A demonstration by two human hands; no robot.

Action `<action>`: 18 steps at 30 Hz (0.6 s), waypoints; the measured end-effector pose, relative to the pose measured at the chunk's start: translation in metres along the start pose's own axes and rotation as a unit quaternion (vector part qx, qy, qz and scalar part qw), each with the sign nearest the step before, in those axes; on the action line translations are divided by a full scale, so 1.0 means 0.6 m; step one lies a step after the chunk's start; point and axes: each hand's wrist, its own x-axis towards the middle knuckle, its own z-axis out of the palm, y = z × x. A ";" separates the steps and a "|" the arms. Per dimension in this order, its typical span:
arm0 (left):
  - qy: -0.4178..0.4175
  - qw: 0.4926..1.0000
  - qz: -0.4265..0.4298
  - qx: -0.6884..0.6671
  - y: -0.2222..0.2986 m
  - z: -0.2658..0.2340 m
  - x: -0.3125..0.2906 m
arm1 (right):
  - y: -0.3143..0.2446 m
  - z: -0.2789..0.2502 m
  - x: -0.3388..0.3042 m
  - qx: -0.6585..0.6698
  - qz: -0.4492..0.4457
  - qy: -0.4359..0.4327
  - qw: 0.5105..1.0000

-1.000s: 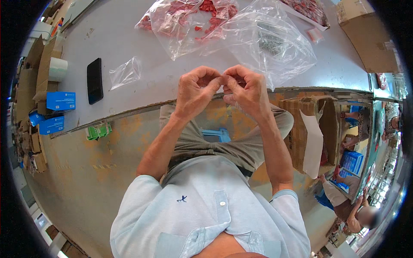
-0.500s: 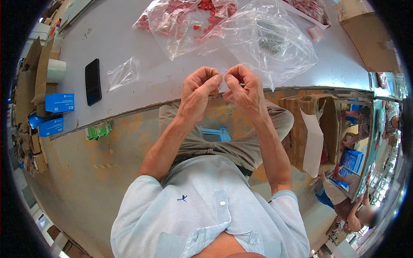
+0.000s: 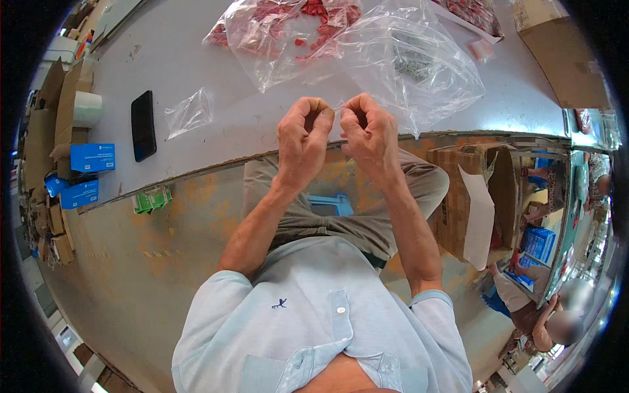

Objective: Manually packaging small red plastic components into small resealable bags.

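Observation:
Above the table's near edge, my left hand (image 3: 304,131) and my right hand (image 3: 368,131) are raised close together, each in a pinch with thumb against forefinger. Between the fingertips shows a thin, clear sliver, too small to name. Just beyond them on the grey table (image 3: 242,124) lie a clear plastic bag of small red pieces (image 3: 262,33) and another large clear bag (image 3: 432,92) with small silvery-grey pieces. A small empty-looking clear bag (image 3: 190,113) rests flat to the left, beside a black phone (image 3: 143,126).
Blue boxes (image 3: 92,157) and an open carton (image 3: 63,111) with a white roll stand at the left. A brown carton (image 3: 452,213) is by my right knee; another carton (image 3: 563,62) sits on the table's right. Another person (image 3: 524,308) is at far right.
My fingertips have drawn slightly apart, and my left hand has turned more upright. The clear bit hanging between my hands shows less now.

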 end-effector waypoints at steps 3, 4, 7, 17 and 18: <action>0.024 0.980 0.159 0.120 -0.007 -0.002 -0.001 | -0.008 0.004 0.002 -0.055 -0.078 0.016 0.995; 0.024 0.980 0.159 0.122 -0.015 -0.004 0.004 | -0.004 0.007 0.003 -0.053 -0.078 0.015 0.995; 0.074 0.950 0.199 0.228 -0.025 -0.008 0.024 | 0.018 0.011 0.013 -0.148 -0.191 0.071 0.968; 0.014 0.968 0.204 0.143 -0.022 -0.008 0.020 | 0.015 -0.009 0.021 0.115 0.060 -0.038 0.991; 0.003 0.952 0.253 0.170 -0.021 -0.009 0.023 | 0.015 -0.011 0.023 0.104 0.048 -0.038 0.993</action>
